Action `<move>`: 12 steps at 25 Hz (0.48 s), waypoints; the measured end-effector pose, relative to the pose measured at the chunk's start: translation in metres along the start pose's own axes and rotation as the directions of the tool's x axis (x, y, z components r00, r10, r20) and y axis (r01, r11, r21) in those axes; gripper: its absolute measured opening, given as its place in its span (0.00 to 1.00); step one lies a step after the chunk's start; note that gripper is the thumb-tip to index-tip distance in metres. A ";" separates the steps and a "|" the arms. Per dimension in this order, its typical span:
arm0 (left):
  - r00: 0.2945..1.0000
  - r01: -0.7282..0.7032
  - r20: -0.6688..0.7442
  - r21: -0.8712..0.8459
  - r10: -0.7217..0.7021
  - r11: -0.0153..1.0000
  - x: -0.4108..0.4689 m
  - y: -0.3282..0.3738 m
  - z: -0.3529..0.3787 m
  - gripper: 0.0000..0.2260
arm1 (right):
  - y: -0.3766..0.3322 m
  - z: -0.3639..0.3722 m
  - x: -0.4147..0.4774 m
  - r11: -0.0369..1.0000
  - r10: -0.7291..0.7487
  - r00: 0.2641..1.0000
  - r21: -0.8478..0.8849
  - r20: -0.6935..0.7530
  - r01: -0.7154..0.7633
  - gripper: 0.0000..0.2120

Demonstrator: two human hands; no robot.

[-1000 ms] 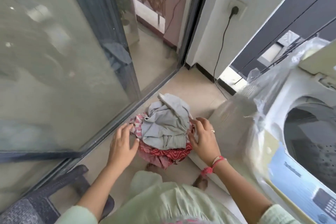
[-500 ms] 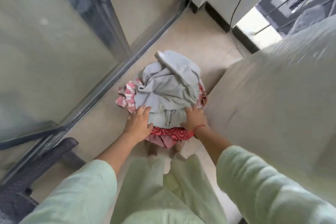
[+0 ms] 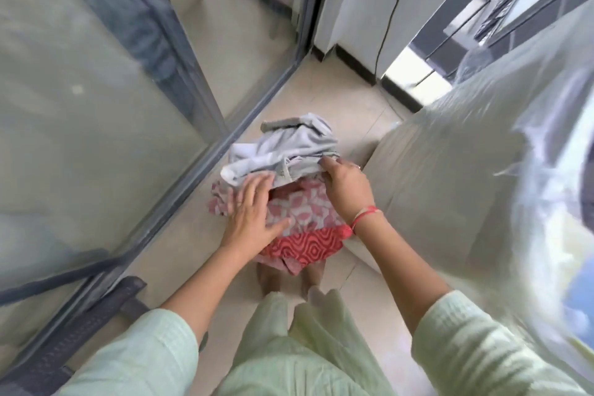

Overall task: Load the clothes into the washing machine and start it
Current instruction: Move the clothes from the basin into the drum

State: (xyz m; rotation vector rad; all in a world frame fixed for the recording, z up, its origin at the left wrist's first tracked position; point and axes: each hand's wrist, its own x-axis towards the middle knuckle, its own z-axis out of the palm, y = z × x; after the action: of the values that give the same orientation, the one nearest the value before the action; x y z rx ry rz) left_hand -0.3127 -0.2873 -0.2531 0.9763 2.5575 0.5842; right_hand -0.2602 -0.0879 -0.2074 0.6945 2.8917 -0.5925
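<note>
- Two hands are on the pile of clothes (image 3: 289, 196), right at the centre of the frame, just above the person's feet.
- Left hand (image 3: 254, 215) lies flat and relaxed, fingers straight and spread. The palm is on the pink-and-white cloth (image 3: 305, 206) and the fingertips touch the lower edge of the grey garment (image 3: 283, 148).
- Right hand (image 3: 347, 186) is curled, gripping the right edge of that grey garment, which crowns the pile.
- A red thread (image 3: 366, 214) circles the right wrist, and there is a ring on one finger.
- Under the pink layer a red patterned cloth (image 3: 305, 244) pokes out at the bottom of the heap.
- What the pile rests on is hidden by the clothes themselves.
- Washing machine (image 3: 450, 202) fills the right side of the frame, touching or just beside the pile. It is blurred and draped in a clear plastic cover (image 3: 546, 138), and its opening cannot be made out.
- Glass door (image 3: 96, 106) takes the whole left of the frame, its dark rail running diagonally past the pile.
- Pale tiled floor (image 3: 337, 100) shows above the clothes, and a black cord (image 3: 390, 10) hangs down the wall at upper centre.
- Light green sleeves (image 3: 475, 347) cover both forearms along the bottom of the frame.
</note>
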 end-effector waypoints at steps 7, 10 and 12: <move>0.890 -0.357 -0.275 0.076 0.364 0.931 0.060 0.102 -0.187 0.38 | -0.083 -0.234 -0.033 0.939 -0.312 0.912 -0.236 -0.268 0.252 0.06; 0.786 -0.543 -0.259 0.144 0.561 0.827 0.077 0.140 -0.236 0.40 | -0.105 -0.301 -0.057 0.845 -0.424 0.897 -0.410 -0.121 0.344 0.08; 0.745 -0.643 -0.167 0.079 0.646 0.762 0.085 0.165 -0.259 0.35 | -0.111 -0.330 -0.075 0.853 -0.401 0.897 -0.433 -0.186 0.291 0.11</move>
State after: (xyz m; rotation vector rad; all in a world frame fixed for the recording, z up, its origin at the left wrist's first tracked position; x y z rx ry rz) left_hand -0.3982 -0.1823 0.0350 1.9260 2.3212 0.8642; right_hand -0.2489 -0.0793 0.1488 0.1989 3.2683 0.0887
